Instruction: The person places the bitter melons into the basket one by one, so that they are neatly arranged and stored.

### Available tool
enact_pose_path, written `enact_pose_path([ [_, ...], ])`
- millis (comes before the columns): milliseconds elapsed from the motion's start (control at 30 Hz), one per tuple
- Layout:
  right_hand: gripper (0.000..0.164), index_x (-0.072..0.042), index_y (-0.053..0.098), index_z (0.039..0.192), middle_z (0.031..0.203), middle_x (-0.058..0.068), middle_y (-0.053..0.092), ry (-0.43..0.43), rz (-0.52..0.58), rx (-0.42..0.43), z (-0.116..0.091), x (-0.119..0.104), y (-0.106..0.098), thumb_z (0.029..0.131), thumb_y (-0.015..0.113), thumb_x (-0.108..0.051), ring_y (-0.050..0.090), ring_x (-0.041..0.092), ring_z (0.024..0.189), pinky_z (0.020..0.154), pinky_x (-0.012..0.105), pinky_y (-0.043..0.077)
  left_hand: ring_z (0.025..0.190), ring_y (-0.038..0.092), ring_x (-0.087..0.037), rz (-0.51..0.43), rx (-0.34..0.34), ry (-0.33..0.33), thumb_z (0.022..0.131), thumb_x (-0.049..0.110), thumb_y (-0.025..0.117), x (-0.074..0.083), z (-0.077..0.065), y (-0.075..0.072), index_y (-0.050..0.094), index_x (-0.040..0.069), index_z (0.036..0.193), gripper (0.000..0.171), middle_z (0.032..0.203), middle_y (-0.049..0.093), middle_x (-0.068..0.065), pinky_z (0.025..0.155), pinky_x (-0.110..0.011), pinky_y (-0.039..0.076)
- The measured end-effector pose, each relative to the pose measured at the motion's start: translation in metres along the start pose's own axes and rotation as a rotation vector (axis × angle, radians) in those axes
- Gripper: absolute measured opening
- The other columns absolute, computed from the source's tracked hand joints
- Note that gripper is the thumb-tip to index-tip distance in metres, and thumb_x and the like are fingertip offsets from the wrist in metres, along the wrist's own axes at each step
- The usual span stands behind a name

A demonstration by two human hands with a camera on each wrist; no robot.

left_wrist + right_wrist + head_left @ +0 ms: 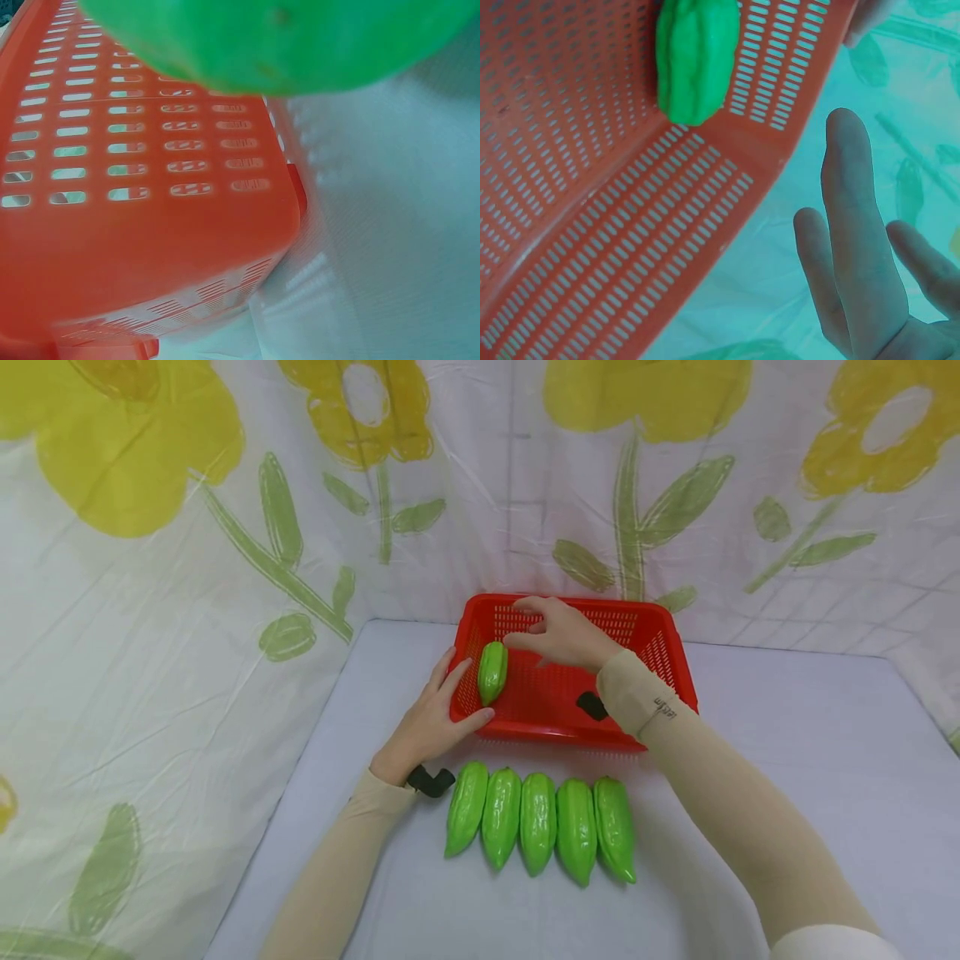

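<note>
A red perforated plastic basket stands at the far side of the table. One green, ridged, gourd-like vegetable lies inside it by the left wall; the right wrist view also shows this gourd. My left hand is at the basket's left front corner with its fingers spread. Above the basket's interior, my right hand has its fingers apart and holds nothing. Several similar green gourds lie side by side in a row in front of the basket. A green shape fills the top of the left wrist view.
A pale cloth covers the table. Behind and to the left hangs a white curtain printed with yellow flowers. Black wrist-camera pieces sit at both wrists, the left one close to the row of gourds.
</note>
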State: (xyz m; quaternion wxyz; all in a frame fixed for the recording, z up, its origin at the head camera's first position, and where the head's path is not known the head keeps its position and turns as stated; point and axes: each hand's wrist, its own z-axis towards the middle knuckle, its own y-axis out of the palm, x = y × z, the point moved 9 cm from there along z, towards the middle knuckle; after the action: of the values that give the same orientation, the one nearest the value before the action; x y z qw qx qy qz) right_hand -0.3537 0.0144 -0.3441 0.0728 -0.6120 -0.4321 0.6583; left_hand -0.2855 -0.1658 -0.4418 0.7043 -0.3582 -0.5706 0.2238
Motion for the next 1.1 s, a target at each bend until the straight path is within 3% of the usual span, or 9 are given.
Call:
enact_pose_path([
  [167, 0.074, -0.015, 0.038, 0.16, 0.16, 0.009, 0.044, 0.008, 0.027, 0.009, -0.013, 0.004, -0.004, 0.098, 0.071, -0.041, 0.071, 0.028, 0.109, 0.089, 0.044, 0.062, 0.156, 0.028, -0.031, -0.006, 0.001, 0.0, 0.093, 0.067, 0.061, 0.0, 0.0, 0.0, 0.022, 0.025, 0.167, 0.094, 0.176, 0.0, 0.008, 0.109, -0.06, 0.049],
  [567, 0.078, -0.018, 0.035, 0.161, 0.162, 0.005, 0.04, 0.005, 0.051, 0.028, -0.041, 0.02, -0.013, 0.097, 0.072, -0.045, 0.054, 0.031, 0.137, 0.091, 0.047, 0.061, 0.157, 0.027, -0.031, 0.0, 0.006, 0.0, 0.093, 0.067, 0.06, 0.001, 0.0, 0.0, 0.022, 0.025, 0.167, 0.093, 0.176, 0.001, 0.006, 0.111, -0.062, 0.046],
  [700, 0.078, -0.02, 0.036, 0.161, 0.162, 0.003, 0.039, 0.005, 0.053, 0.04, -0.051, 0.025, -0.016, 0.097, 0.072, -0.045, 0.054, 0.03, 0.137, 0.091, 0.046, 0.062, 0.157, 0.027, -0.031, 0.002, 0.006, 0.0, 0.093, 0.067, 0.06, 0.001, 0.0, 0.001, 0.022, 0.025, 0.167, 0.094, 0.176, 0.0, 0.008, 0.111, -0.062, 0.046],
  [933, 0.077, -0.022, 0.038, 0.16, 0.159, 0.003, 0.043, 0.009, 0.01, 0.073, -0.07, 0.032, -0.021, 0.096, 0.072, -0.048, 0.07, 0.024, 0.114, 0.092, 0.045, 0.061, 0.156, 0.029, -0.031, 0.001, 0.009, -0.003, 0.093, 0.067, 0.061, 0.0, 0.0, 0.001, 0.022, 0.026, 0.167, 0.093, 0.176, 0.001, 0.008, 0.111, -0.062, 0.046],
  [1100, 0.078, -0.019, 0.038, 0.16, 0.16, 0.005, 0.042, 0.002, -0.015, 0.083, -0.08, 0.035, -0.023, 0.097, 0.072, -0.047, 0.069, 0.025, 0.113, 0.09, 0.043, 0.061, 0.156, 0.029, -0.031, 0.002, 0.006, -0.008, 0.093, 0.067, 0.06, 0.0, 0.0, 0.0, 0.022, 0.027, 0.167, 0.093, 0.176, 0.0, 0.009, 0.111, -0.062, 0.046],
])
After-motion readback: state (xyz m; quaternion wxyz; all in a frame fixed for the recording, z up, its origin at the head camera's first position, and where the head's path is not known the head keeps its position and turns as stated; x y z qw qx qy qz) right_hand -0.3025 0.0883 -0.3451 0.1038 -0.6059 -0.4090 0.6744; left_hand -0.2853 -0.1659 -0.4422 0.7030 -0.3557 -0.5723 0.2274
